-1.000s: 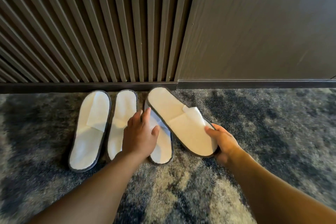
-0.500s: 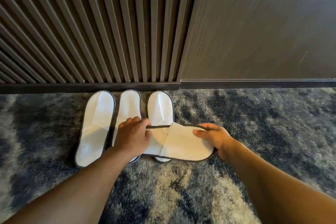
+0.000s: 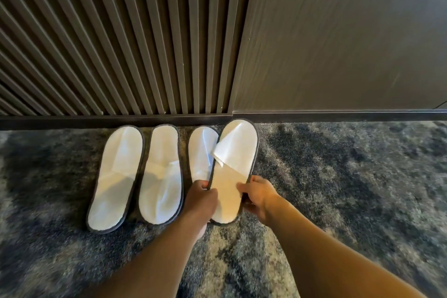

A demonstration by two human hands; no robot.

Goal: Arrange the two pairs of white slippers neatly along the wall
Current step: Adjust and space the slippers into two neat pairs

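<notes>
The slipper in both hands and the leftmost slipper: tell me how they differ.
The held slipper is gripped near its heel by the left hand and right hand; the leftmost slipper lies untouched on the carpet. The held slipper overlaps its neighbour; the leftmost one lies clear of the slipper beside it. The held slipper's toe nears the baseboard; the leftmost sits further back. Both are white with dark edging, toes toward the wall.

White slippers (image 3: 159, 176) edged dark grey; carpet (image 3: 338, 189) mottled blue-grey and beige.
</notes>
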